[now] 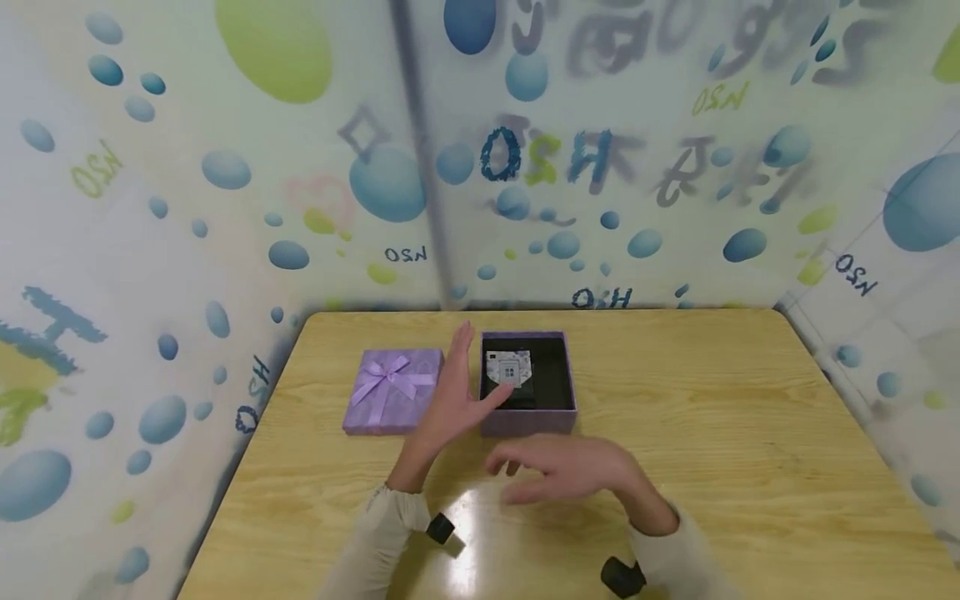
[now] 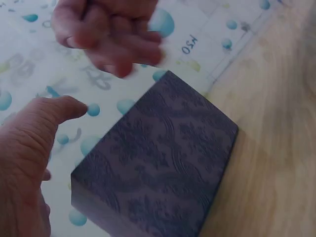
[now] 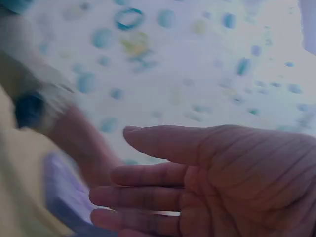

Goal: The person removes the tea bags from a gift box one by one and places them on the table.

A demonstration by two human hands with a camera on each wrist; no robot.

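Observation:
A purple gift box point(image 1: 528, 423) stands uncovered on the table, its dark inside showing. In it lies a small packet with a floral print and a pale label point(image 1: 510, 367). My left hand point(image 1: 453, 396) is raised by the box's left side, thumb spread from straight fingers, its thumb overlapping the box in the head view. My right hand point(image 1: 573, 467) hovers in front of the box with loosely bent fingers, holding nothing. In the left wrist view the box point(image 2: 158, 153) shows its embossed side. The right wrist view shows the right hand point(image 3: 222, 182) palm on, fingers extended.
The purple lid point(image 1: 393, 392), with a ribbon bow, lies on the table left of the box. The light wooden table point(image 1: 712, 400) meets a wall point(image 1: 637, 183) printed with blue and green bubbles. Both wrists wear dark devices.

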